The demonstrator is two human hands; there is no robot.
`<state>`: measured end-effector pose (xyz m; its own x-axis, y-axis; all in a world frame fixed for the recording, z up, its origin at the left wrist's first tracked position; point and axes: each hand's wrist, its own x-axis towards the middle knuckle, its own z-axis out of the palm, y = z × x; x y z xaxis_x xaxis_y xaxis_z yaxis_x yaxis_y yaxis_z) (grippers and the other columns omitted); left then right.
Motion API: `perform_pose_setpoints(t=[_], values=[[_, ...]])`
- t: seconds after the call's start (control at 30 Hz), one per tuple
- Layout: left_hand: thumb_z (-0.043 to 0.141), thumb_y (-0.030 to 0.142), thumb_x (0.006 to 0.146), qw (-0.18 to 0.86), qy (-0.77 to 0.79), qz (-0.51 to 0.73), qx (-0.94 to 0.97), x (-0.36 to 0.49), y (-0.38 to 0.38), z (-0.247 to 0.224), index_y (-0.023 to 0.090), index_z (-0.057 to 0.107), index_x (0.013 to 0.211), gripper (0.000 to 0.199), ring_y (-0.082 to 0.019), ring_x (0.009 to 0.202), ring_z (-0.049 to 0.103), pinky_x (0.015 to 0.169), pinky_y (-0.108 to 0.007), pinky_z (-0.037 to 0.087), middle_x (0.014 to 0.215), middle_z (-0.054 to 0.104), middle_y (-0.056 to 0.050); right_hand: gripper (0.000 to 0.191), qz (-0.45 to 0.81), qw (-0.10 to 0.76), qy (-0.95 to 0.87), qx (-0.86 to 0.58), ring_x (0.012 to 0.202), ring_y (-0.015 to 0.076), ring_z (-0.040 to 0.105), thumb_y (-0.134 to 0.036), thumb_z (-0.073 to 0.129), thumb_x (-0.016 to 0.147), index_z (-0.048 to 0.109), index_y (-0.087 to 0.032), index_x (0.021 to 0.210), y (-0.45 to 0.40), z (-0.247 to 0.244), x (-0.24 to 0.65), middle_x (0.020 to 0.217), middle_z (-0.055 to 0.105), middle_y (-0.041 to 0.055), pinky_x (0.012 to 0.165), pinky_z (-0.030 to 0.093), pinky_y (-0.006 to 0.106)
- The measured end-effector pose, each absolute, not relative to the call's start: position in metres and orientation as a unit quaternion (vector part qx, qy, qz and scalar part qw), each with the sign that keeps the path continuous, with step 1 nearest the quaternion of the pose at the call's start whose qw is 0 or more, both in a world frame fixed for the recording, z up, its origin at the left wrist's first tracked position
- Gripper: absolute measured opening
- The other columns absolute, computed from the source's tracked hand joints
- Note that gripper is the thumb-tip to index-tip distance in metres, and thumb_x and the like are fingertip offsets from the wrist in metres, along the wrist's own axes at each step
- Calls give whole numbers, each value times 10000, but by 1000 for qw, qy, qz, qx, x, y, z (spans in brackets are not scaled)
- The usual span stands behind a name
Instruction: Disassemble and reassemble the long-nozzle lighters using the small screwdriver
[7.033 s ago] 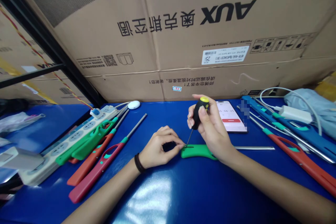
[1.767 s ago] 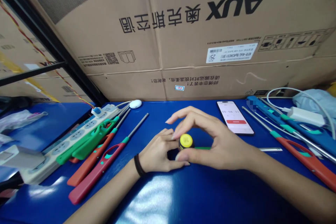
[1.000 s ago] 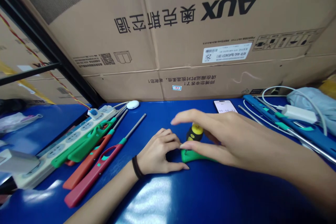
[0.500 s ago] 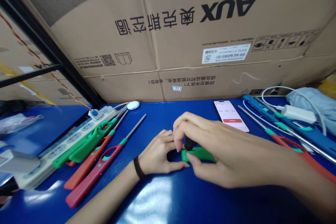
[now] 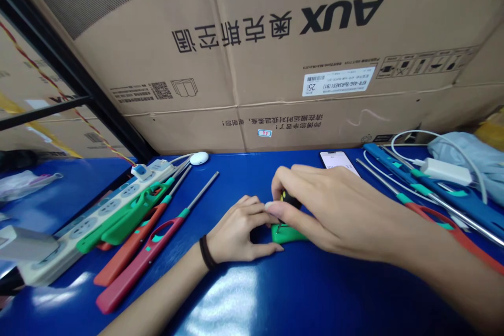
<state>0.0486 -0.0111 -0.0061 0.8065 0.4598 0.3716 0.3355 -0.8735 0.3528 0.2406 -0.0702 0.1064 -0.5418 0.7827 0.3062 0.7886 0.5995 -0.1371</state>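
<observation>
In the head view, the person's right hand [image 5: 338, 210] reaches in from the right edge to just right of the centre of the frame, its thumb and fingers curled around the black and yellow screwdriver [image 5: 290, 198]. Most of the screwdriver is hidden by that hand. Under the fingers, a green lighter [image 5: 289, 233] lies on the blue bench [image 5: 315, 294], in the lower middle of the frame; only its handle end shows, and the right hand covers the rest. The left hand [image 5: 240, 228] rests just left of the lighter, thumb and index finger spread in an open curve, the fingertips at the handle's end; whether they press on it cannot be told. A dark band [image 5: 207, 252] circles the left wrist.

A phone [image 5: 339, 161] lies beyond the right hand, partly covered by it. At the left of the frame, a power strip [image 5: 84, 226] runs diagonally, with green lighters [image 5: 128, 215] against it and a red-orange lighter [image 5: 132, 239] and a crimson lighter [image 5: 142, 262] beside them. A white oval object [image 5: 199, 158] sits near the strip's far end. On the right lie another orange-red lighter [image 5: 444, 226] and blue lighters [image 5: 452, 194], near a white adapter [image 5: 447, 172]. A large cardboard box [image 5: 252, 73] stands across the back.
</observation>
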Motion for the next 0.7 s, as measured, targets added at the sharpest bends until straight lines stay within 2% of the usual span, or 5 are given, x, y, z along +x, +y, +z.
perform_pose_setpoints(t=[0.07,0.27,0.4,0.5,0.7], values=[[684,434,740,143,205,224,942,49,-11,-5,194,652,924,304,-196,778,597,807,-376,453,832,658,-27,140,38,185,-874,-448,696,154,575,-277,431,909,536,-208,970,-73,107,244,876,633,24,585,392,265],[692,464,735,133,201,220,945,48,-10,-6,198,662,932,333,-207,782,591,780,-369,446,838,671,-36,438,34,225,-886,-404,808,138,623,-183,451,909,309,-256,1317,-73,98,250,1130,584,41,610,437,232],[686,476,732,129,199,237,942,47,-10,-9,187,651,953,366,-231,866,599,825,-379,451,926,668,-57,233,-76,179,-908,-371,623,119,562,-304,389,959,479,-270,1170,-65,90,245,934,592,12,493,357,225],[659,463,758,129,197,237,943,47,-10,-10,200,646,939,320,-234,916,591,814,-371,454,996,653,-54,281,-102,169,-909,-366,545,116,491,-358,312,972,558,-223,962,-64,89,239,843,554,17,467,326,238],[658,449,756,144,199,225,943,48,-9,-8,180,651,862,288,-203,779,575,746,-351,457,801,646,-40,240,35,180,-893,-411,691,149,571,-173,436,857,495,-159,1089,-74,100,239,994,587,57,570,428,266]])
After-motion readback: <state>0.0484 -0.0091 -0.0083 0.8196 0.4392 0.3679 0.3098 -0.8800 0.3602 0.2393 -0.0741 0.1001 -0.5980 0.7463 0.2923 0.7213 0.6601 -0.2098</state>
